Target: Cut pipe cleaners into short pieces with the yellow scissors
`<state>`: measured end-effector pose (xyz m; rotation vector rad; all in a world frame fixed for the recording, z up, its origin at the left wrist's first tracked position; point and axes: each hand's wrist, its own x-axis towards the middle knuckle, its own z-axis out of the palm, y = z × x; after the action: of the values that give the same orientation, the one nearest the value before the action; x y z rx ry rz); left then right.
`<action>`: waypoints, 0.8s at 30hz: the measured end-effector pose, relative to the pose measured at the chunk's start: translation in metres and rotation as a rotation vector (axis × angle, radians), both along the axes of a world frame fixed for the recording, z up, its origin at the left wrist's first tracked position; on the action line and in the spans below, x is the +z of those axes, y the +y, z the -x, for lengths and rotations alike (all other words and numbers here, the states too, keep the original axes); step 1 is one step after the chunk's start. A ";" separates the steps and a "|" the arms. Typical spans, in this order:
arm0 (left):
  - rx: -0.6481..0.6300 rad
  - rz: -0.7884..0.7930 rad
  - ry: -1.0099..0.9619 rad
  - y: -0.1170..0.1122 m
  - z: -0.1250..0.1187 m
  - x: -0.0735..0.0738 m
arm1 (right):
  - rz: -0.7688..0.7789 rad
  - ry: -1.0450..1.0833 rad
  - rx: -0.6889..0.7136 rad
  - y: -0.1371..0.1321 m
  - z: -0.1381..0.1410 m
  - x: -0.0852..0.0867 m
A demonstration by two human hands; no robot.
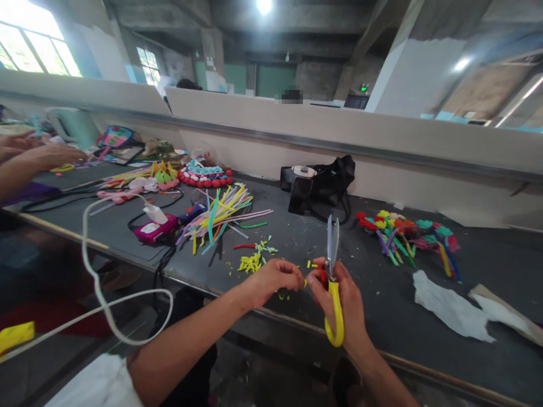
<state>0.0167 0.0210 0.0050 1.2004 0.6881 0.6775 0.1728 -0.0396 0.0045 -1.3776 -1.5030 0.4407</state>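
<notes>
Scissors (pixel 335 299), yellow-handled, metal-bladed, point away, gripped in my right hand (pixel 350 294); my left hand (pixel 278 280) curls nearby, holding what, I cannot tell.

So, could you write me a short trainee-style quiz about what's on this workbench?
1. Which of the worker's own hands holds the yellow-handled scissors?
2. True or false: in the picture, the bundle of pipe cleaners lies to the right of the black bag.
3. What lies on the table near the left hand? A) a coil of rope; B) a heap of short yellow pieces; C) a hammer.

Key:
1. The right hand.
2. False; it lies to the left.
3. B.
</notes>
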 end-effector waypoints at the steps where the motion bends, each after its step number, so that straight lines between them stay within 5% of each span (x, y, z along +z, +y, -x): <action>1: 0.027 0.014 -0.031 -0.001 -0.001 0.000 | 0.004 -0.001 -0.014 0.000 0.000 -0.001; 9: 0.409 0.043 -0.393 0.003 -0.004 0.006 | 0.113 -0.315 -0.061 -0.012 0.005 -0.017; 24: 0.528 0.067 -0.552 -0.008 -0.016 0.005 | 0.092 -0.517 -0.118 -0.020 0.010 -0.028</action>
<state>0.0326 0.0133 0.0105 0.7092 0.5478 1.3533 0.1627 -0.0600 -0.0236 -1.7316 -1.8136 0.0773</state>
